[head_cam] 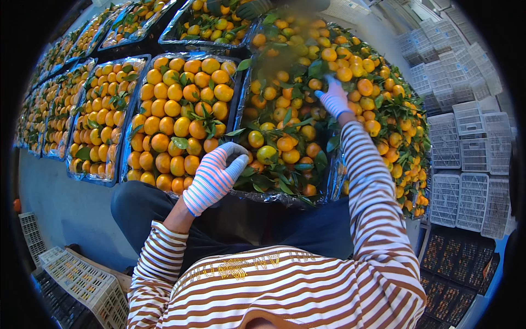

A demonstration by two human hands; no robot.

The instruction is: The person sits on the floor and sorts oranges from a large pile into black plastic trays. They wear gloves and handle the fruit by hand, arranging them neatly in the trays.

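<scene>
My left hand [215, 174], in a striped knit glove with grey fingertips, hovers with curled fingers at the border between two crates; the inside of its grip is hidden. To its left, a lined crate [128, 158] holds orange mandarins [165, 126] in neat rows, some with leaves. On the right, a crate [327, 181] contains looser mandarins [285, 144], some greenish, among many leaves. My right hand [335, 98], gloved alike, reaches over this crate's far right side with thumb and finger apart, by the heaped mandarins [365, 87]. No fruit shows in it.
More filled crates [102, 115] run off to the left. Another person's gloved hand [252, 9] is at the top, above a far crate [174, 41]. White plastic crates [472, 201] are stacked at right, above dark trays [450, 255]. A pale crate [82, 279] stands at lower left.
</scene>
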